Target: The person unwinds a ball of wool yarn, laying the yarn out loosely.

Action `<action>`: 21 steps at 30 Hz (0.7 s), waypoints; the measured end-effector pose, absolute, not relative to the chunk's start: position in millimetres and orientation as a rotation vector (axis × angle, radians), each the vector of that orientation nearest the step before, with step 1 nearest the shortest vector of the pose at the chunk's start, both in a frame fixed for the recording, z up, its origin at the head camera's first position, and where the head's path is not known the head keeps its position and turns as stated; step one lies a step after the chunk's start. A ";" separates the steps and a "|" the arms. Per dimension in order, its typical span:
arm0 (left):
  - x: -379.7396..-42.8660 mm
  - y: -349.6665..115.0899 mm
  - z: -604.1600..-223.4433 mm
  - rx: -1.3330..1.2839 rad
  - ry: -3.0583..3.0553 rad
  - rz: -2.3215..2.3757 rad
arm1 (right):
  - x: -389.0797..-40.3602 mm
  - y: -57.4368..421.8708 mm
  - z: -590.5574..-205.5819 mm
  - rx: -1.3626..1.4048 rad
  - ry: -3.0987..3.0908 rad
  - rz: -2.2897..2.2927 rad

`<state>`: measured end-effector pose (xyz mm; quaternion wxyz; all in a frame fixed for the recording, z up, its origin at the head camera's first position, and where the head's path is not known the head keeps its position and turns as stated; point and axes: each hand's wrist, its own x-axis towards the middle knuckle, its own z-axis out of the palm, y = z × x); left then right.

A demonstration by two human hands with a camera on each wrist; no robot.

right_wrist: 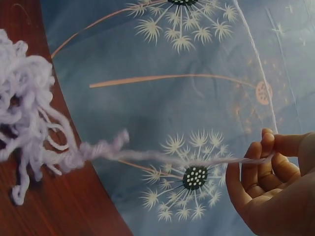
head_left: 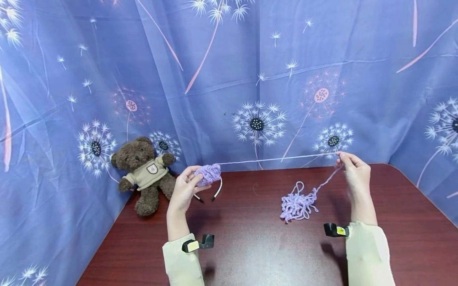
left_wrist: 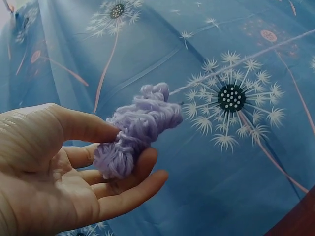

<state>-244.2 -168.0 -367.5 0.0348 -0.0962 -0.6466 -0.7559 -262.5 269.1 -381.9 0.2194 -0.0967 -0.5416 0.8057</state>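
Brown plush is covering the teddy bear (head_left: 146,204), which is wearing a beige top (head_left: 148,174) and sitting at the left of the dark red table (head_left: 247,230), in front of the blue dandelion-print curtain (head_left: 222,119). Next, a pale left sleeve (head_left: 180,262) is showing, with a black device (head_left: 206,240) at its cuff. Above it the left hand (head_left: 182,188) is gripping a lilac yarn bundle (head_left: 208,174), its thumb pressing on top and its fingers supporting it from beneath. Just beside the bundle, thin white pieces (head_left: 219,187) with black tips are showing. From the bundle a strand (head_left: 272,159) is running taut to the right, above the table. Below its right half a loose lilac tangle (head_left: 298,206) is lying on the tabletop, and yarn is rising from it to the right hand (head_left: 356,174), which is pinching the strand between thumb and fingertips. Beneath, the right sleeve (head_left: 368,250) is bearing another black device (head_left: 330,230).
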 end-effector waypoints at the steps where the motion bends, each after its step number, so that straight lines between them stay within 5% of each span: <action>1: -244.1 -168.3 -367.4 -0.273 -1.981 -2.320 | -262.9 269.8 -382.4 -0.280 -1.492 2.230; 21: -242.1 -171.3 -365.2 -0.166 -1.853 -2.357 | -265.8 270.1 -390.6 -0.367 -1.712 2.152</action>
